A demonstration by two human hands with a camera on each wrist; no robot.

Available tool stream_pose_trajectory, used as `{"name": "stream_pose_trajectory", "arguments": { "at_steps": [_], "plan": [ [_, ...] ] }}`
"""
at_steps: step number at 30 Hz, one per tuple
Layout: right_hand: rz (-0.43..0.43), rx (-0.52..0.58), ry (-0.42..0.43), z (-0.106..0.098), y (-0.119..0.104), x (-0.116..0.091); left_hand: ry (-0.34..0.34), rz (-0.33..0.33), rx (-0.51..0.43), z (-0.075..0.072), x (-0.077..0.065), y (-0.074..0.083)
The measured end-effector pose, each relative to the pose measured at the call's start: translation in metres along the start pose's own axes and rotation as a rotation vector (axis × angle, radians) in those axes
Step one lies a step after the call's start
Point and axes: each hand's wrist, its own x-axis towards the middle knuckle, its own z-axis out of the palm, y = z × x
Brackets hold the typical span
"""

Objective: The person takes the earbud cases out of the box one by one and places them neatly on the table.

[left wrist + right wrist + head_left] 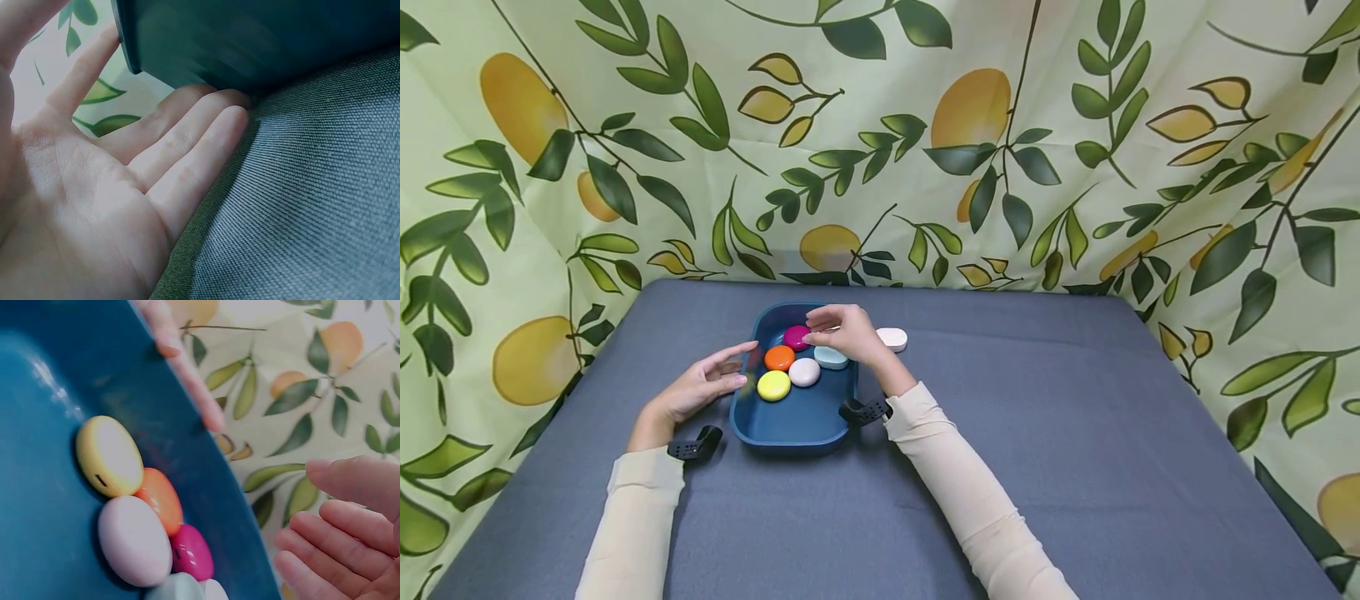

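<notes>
Several rounded pieces [804, 372] are lying in blue tray [797, 423]; white oval piece [892, 339] is lying outside, at right. Left hand [700, 385] is touching tray wall, fingers extended. Right hand [848, 335] is hovering above tray, fingers relaxed.

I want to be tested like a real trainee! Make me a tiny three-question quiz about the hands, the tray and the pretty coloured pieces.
1. Which piece lies outside the blue tray?
a) the orange one
b) the white oblong one
c) the magenta one

2. True or false: in the head view, the left hand is at the tray's left side.

3. Fill in the colour: in the head view, the piece lowest in the picture is the ___ one.

Key:
1. b
2. True
3. yellow
</notes>
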Motion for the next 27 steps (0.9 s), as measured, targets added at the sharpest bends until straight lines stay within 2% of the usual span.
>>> {"name": "stream_pose_trajectory", "arguments": {
  "at_steps": [3, 6, 10, 16, 20, 23, 27],
  "plan": [
    [0.003, -0.038, -0.051, 0.008, -0.002, 0.007, -0.003, -0.006, -0.009, 0.0, 0.0, 0.001],
    [0.042, -0.07, -0.103, 0.014, -0.003, 0.014, -0.008, -0.005, -0.016, 0.0, 0.0, 0.001],
    [0.105, -0.143, -0.185, 0.019, -0.003, 0.02, -0.017, 0.016, -0.022, -0.001, -0.001, 0.0],
    [0.152, -0.273, -0.326, 0.023, -0.003, 0.027, -0.029, 0.058, -0.045, -0.002, 0.0, -0.005],
    [0.146, -0.313, -0.381, 0.024, -0.002, 0.028, -0.034, 0.057, -0.047, -0.002, 0.001, -0.005],
    [0.111, -0.368, -0.423, 0.026, -0.001, 0.029, -0.029, 0.047, -0.042, -0.002, 0.001, -0.004],
    [0.062, -0.496, -0.468, 0.028, 0.0, 0.029, -0.023, 0.033, -0.036, -0.001, 0.001, -0.004]
  ]
}}
